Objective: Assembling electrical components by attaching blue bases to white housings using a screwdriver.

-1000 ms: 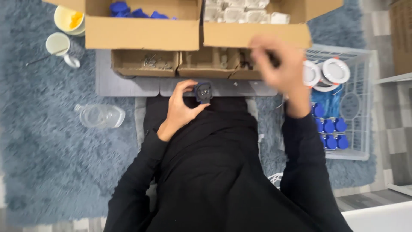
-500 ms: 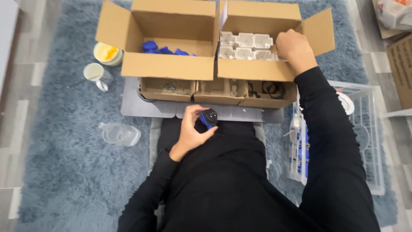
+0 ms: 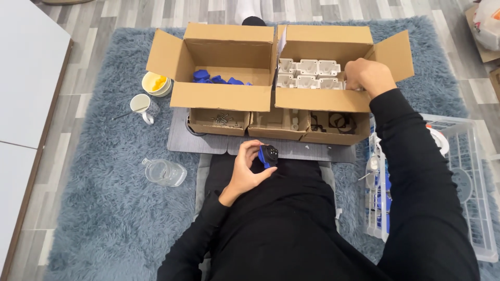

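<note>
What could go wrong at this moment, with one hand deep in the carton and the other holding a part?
The right hand reaches into the right carton of white housings; its sleeve lies across the front wall and could drag or tip the carton. The left hand has only a fingertip grip on the small blue part, which could slip into the lap. The water jug stands on the soft rug and may tip.

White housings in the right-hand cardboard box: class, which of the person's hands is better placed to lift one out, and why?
The right hand: it is already inside the right cardboard box, on the white housings. The left hand is busy holding a blue part over the lap, apart from the box.
</note>
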